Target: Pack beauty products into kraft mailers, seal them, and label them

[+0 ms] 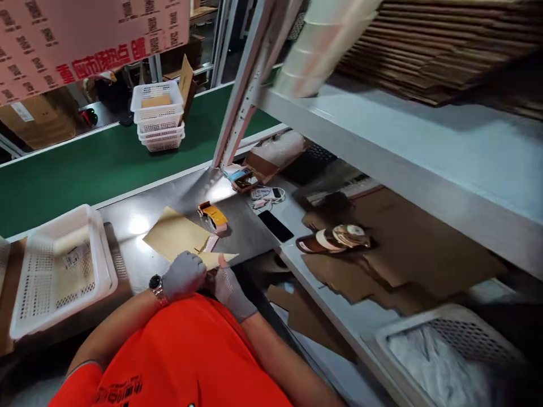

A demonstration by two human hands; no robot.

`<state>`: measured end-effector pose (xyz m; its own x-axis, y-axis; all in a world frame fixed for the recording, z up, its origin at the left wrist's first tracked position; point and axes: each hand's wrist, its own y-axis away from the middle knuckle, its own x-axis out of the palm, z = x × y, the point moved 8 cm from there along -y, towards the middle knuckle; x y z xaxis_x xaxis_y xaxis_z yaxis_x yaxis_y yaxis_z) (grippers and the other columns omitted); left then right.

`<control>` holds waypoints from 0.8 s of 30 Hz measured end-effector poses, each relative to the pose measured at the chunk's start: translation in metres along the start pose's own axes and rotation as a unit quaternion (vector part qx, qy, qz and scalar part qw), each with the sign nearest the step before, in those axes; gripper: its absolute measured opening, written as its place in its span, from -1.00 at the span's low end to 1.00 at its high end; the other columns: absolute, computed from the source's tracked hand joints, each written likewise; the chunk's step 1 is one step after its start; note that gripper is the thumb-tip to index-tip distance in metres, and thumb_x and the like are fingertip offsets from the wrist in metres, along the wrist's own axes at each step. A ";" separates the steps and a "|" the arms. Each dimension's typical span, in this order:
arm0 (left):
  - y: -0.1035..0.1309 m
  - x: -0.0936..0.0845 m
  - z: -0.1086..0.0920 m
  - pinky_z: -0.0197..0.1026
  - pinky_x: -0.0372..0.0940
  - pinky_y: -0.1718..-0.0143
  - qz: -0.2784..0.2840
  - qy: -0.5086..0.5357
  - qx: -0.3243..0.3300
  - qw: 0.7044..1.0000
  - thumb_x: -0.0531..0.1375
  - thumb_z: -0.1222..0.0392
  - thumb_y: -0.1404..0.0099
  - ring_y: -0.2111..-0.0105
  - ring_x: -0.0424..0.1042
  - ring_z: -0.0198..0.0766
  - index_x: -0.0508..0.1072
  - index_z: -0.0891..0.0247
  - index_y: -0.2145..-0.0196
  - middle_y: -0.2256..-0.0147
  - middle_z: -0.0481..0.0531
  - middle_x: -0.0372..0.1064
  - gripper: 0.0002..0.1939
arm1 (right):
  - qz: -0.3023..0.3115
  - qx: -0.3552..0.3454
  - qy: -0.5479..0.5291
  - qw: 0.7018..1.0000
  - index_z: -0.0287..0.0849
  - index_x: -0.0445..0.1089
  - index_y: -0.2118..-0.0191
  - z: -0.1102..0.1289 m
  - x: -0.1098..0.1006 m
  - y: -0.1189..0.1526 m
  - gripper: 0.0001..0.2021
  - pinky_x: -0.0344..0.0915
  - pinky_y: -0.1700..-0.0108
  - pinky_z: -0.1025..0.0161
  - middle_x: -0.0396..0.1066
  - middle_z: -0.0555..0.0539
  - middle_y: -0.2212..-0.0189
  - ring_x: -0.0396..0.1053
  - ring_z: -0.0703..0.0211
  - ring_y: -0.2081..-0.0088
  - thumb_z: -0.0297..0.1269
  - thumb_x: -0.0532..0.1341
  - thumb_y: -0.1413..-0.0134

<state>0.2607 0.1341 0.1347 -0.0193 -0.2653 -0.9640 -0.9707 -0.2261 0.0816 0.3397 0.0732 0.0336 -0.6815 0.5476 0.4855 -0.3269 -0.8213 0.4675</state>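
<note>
Both my hands wear grey gloves and meet at the near edge of a flat brown cardboard piece (pixel 177 234) lying on the grey worktable (pixel 139 203). My left hand (pixel 184 275), with a watch on the wrist, is curled over the card's near edge. My right hand (pixel 227 284) pinches the card's pointed near corner. A yellow tape dispenser (pixel 213 217) sits on the table just beyond the card. What lies under my left palm is hidden.
A white perforated basket (pixel 59 265) stands at the left. Stacked white baskets (pixel 159 116) sit on the green conveyor belt (pixel 85 164). A black phone (pixel 275 225), tape rolls (pixel 335 238) and flat cardboard (pixel 407 249) lie on the lower shelf; a metal shelf (pixel 403 147) overhangs at right.
</note>
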 end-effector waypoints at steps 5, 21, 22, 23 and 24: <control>-0.022 0.024 -0.015 -0.01 0.51 -0.06 -0.050 0.097 0.072 0.991 0.34 0.13 -0.50 0.02 0.61 -0.03 0.66 0.21 0.05 0.06 0.19 0.64 -0.84 | -0.042 -0.009 0.018 0.999 -0.06 0.61 0.24 -0.011 -0.044 0.018 -0.62 0.63 0.01 -0.13 0.70 -0.19 0.34 0.67 -0.31 0.09 0.11 0.46 0.08; -0.036 0.132 0.109 0.42 0.08 -0.51 0.139 -0.068 -0.374 0.914 0.38 -0.04 -0.34 -0.55 0.08 0.59 0.25 0.39 -0.59 -0.65 0.55 -0.08 -0.01 | -0.033 0.084 0.000 0.996 -0.13 0.70 -0.05 -0.030 -0.165 0.019 -0.38 0.59 -0.25 -0.36 0.78 -0.27 0.07 0.70 -0.46 -0.13 -0.04 0.55 0.23; -0.036 0.133 0.109 0.44 0.06 -0.51 0.139 -0.073 -0.378 0.912 0.37 -0.10 -0.34 -0.56 0.06 0.61 0.23 0.39 -0.60 -0.65 0.55 -0.09 0.01 | -0.017 0.090 -0.002 0.996 -0.15 0.71 -0.03 -0.030 -0.163 0.014 -0.39 0.58 -0.26 -0.36 0.78 -0.27 0.08 0.70 -0.45 -0.13 -0.05 0.55 0.24; -0.036 0.134 0.108 0.47 0.04 -0.52 0.141 -0.080 -0.380 0.910 0.37 -0.13 -0.34 -0.56 0.04 0.63 0.22 0.40 -0.61 -0.64 0.57 -0.10 0.04 | -0.005 0.095 -0.003 0.995 -0.16 0.72 0.00 -0.031 -0.162 0.011 -0.41 0.57 -0.27 -0.36 0.78 -0.27 0.09 0.70 -0.45 -0.12 -0.07 0.54 0.25; -0.038 0.135 0.107 0.50 0.01 -0.52 0.141 -0.086 -0.381 0.910 0.37 -0.14 -0.34 -0.57 0.01 0.64 0.21 0.40 -0.61 -0.64 0.58 -0.09 0.05 | 0.002 0.103 -0.002 0.995 -0.16 0.72 0.04 -0.031 -0.162 0.008 -0.44 0.57 -0.28 -0.35 0.79 -0.27 0.10 0.71 -0.45 -0.12 -0.08 0.54 0.26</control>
<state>0.2694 0.2068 -0.0259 -0.3422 -0.2773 -0.8978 -0.4746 -0.7736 0.4199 0.4269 -0.0267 -0.0646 -0.6799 0.5447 0.4910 -0.1828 -0.7743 0.6058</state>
